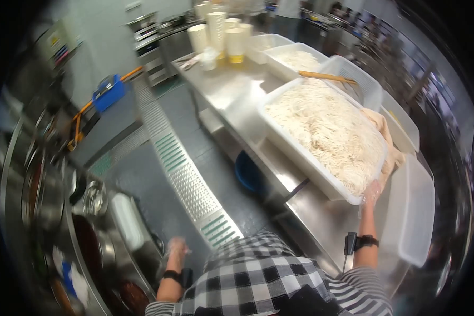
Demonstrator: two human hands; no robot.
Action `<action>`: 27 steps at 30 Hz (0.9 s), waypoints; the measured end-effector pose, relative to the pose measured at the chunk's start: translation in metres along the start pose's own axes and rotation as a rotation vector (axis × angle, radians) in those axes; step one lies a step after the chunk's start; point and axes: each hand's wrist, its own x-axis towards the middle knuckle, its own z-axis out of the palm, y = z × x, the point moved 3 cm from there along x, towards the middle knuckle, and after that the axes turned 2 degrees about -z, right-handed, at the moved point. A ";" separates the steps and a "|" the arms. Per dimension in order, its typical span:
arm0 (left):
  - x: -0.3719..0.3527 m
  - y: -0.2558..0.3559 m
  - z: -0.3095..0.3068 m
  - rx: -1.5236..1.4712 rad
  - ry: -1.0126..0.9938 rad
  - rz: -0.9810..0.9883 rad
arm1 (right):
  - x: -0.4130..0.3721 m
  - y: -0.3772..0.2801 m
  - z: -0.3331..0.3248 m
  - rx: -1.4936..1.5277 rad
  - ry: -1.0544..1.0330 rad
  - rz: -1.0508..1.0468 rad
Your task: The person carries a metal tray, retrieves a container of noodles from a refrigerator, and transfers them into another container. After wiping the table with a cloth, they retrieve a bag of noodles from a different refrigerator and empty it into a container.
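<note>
Noodles (326, 131) lie heaped in a white tub (294, 151) on the steel table (326, 218); the right hand (372, 192), arm outstretched, touches its near corner (whether gripping, I cannot tell). The left hand (177, 246) hangs low, its finger state too blurred to tell. Beyond, a stick (326, 77) lies near stacked cups (217, 39); another tub (418, 210) flanks the right arm.

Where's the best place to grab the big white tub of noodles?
Probably by the rim of the tub, two hands spread apart, from the long side facing the floor drain. That edge is bare, while a tan cloth lies by the opposite side. The tub is wide and heaped with noodles, so one hand might tip it.
</note>
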 end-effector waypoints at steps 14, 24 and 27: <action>-0.112 0.487 0.264 0.079 -0.903 0.911 | -0.030 -0.009 -0.014 -0.254 0.224 -0.134; -0.159 0.693 0.501 0.403 -1.114 0.939 | -0.068 -0.060 -0.009 -0.791 0.623 0.000; -0.158 0.709 0.569 0.420 -1.399 0.740 | -0.092 -0.141 0.031 -0.460 0.720 -0.143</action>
